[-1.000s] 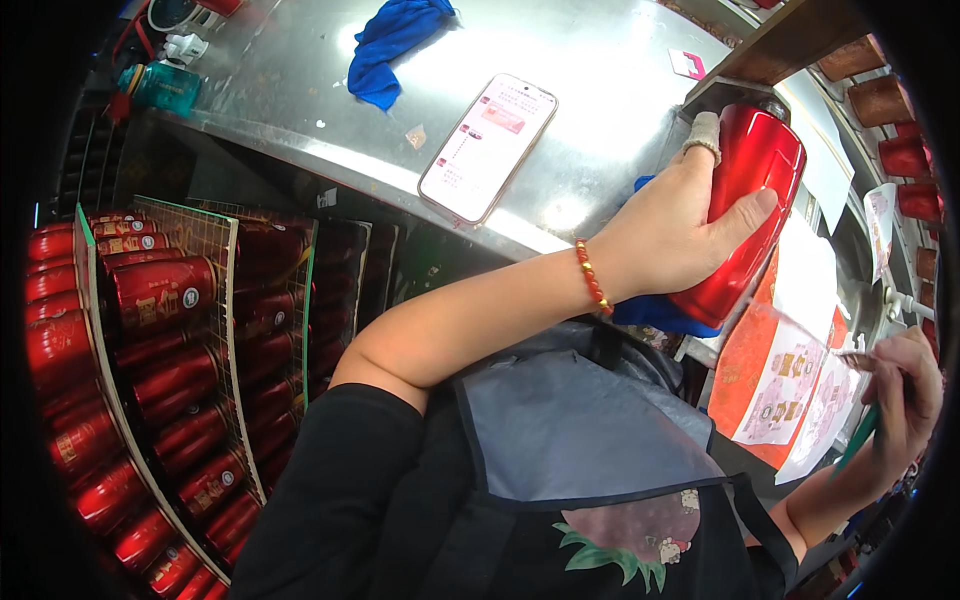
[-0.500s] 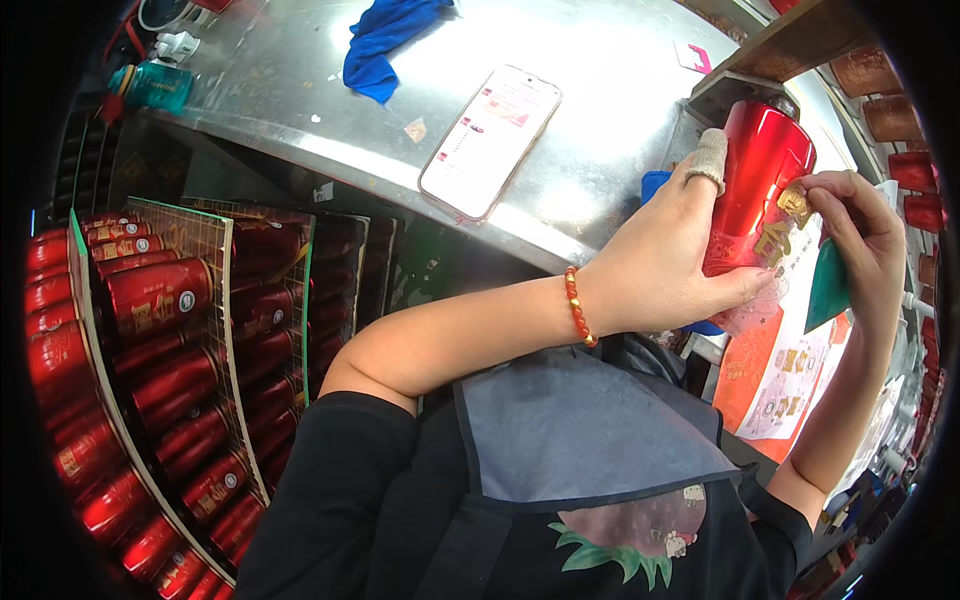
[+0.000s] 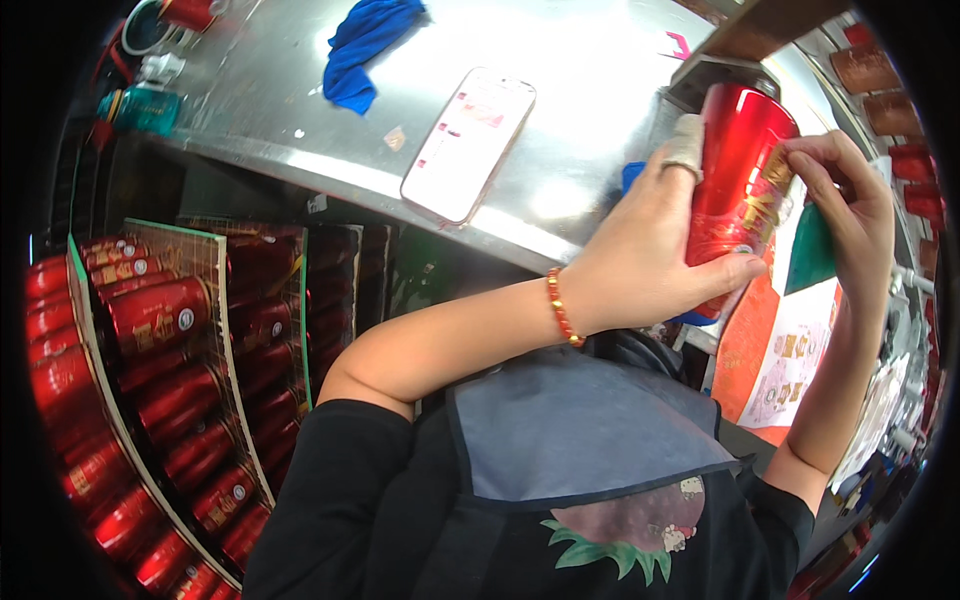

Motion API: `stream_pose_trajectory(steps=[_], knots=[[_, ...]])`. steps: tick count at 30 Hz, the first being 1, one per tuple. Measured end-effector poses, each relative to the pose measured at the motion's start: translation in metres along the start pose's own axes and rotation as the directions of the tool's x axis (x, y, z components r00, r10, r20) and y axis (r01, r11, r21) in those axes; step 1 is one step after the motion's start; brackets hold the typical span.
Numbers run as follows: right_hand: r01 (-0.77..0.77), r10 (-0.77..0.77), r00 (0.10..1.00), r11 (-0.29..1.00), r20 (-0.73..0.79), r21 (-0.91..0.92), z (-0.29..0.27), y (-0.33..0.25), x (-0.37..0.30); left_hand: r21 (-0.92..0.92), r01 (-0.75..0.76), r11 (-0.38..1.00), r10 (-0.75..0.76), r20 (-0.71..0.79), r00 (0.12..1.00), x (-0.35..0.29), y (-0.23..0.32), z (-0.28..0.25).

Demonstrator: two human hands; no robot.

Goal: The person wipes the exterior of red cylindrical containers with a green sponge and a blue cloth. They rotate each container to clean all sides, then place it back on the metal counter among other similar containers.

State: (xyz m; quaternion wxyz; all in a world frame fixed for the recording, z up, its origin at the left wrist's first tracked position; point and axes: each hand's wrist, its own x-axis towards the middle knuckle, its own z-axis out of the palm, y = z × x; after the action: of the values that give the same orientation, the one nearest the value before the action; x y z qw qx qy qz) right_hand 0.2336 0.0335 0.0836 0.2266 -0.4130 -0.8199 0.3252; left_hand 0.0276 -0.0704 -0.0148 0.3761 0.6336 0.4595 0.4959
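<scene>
My left hand (image 3: 645,240) is wrapped round a shiny red metal cylinder (image 3: 735,150), which leans at a tilt; its far end sits against a metal bracket (image 3: 725,80). A cloth finger cover (image 3: 686,145) is on a left-hand digit, and the left thumb presses low on the cylinder. A gold-lettered decal (image 3: 768,190) lies along the cylinder's right side. My right hand (image 3: 855,200) pinches at the decal's upper right edge with thumb and forefinger. A green flat scraper (image 3: 812,252) sticks out beneath the right palm, its held end hidden.
A phone (image 3: 468,145) with a lit screen and a blue cloth (image 3: 365,50) lie on the metal table (image 3: 270,90). Printed decal sheets (image 3: 795,370) rest on red paper (image 3: 745,345). Racks of red cylinders (image 3: 155,315) stand at left; a teal bottle (image 3: 145,108) is at far left.
The decal's loose, see-through lower part now lies closer against the cylinder. My right fingers have shifted slightly up and left along its edge. The whole view has shifted a little.
</scene>
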Motion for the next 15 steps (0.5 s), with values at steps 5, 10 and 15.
stream_pose_trajectory(steps=[5,10,15], knots=[[0.086,-0.086,0.996,0.996,-0.025,0.012,0.008,0.004,0.003,-0.04,0.105,0.994,-0.098,0.145,0.985,-0.004,0.003,-0.013],[0.054,-0.04,0.99,0.993,-0.132,0.103,0.017,0.003,-0.002,-0.166,0.204,0.965,-0.171,0.194,0.966,-0.005,0.009,-0.014],[0.028,-0.013,0.991,0.993,-0.13,0.113,0.019,0.004,0.0,-0.256,0.239,0.937,-0.192,0.197,0.961,0.0,0.009,-0.013]])
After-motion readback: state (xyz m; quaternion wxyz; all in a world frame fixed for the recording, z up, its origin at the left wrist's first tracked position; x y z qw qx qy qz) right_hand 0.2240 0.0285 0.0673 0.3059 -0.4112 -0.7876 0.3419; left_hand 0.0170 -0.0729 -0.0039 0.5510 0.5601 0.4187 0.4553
